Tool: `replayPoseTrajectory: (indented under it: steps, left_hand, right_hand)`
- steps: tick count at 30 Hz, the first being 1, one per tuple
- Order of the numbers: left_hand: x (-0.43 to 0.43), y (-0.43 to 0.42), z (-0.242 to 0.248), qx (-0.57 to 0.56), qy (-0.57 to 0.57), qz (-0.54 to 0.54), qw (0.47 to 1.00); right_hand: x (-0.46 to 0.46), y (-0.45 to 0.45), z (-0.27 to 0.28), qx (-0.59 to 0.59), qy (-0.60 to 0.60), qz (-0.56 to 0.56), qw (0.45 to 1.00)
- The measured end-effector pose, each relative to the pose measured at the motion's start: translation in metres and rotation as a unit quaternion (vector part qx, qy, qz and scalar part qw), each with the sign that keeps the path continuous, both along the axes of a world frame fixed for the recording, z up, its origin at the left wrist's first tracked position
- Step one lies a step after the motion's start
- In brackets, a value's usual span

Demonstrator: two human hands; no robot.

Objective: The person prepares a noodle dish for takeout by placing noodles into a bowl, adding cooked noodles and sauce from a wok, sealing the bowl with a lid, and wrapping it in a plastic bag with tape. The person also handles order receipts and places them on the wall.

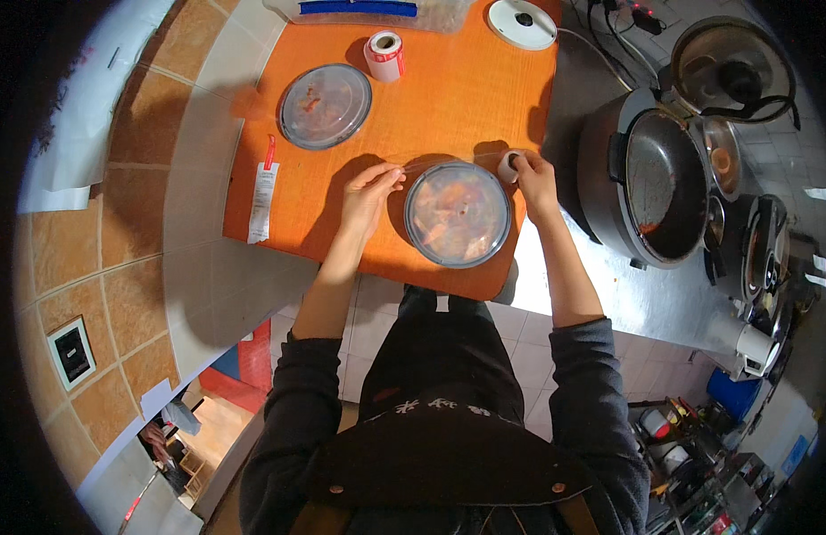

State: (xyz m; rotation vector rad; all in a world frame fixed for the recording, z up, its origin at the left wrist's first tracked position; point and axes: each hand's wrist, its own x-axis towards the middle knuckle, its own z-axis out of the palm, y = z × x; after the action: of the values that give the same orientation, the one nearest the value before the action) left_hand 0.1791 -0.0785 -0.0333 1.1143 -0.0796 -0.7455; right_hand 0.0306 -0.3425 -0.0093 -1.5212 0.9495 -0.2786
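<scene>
A round takeaway container with a translucent lid stands near the table's front edge, orange-red food showing blurrily through it. My right hand grips a small roll of clear tape just beyond the container's right side. From that roll a thin transparent strip runs taut above the container's far rim. Its other end is pinched between the thumb and fingertips of my left hand. Farther back on the left sits a second lidded round container with reddish food inside.
The orange wooden table also bears a label roll, a printed paper strip with a red packet, and a white round appliance base. A plastic bin is at the back. A deep electric cooking pot occupies the steel counter to the right.
</scene>
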Motion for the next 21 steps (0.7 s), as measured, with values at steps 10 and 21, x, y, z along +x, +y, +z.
replayPoseTrajectory:
  steps: [10, 21]
  left_hand:
    - [-0.046, 0.016, 0.027, 0.113, -0.147, -0.026, 0.982]
    - [-0.006, -0.012, 0.04, 0.246, -0.111, -0.17, 0.948]
  right_hand:
    - [-0.004, 0.052, -0.021, -0.013, -0.021, -0.174, 0.985]
    - [0.003, 0.054, -0.025, -0.067, 0.009, -0.224, 0.972]
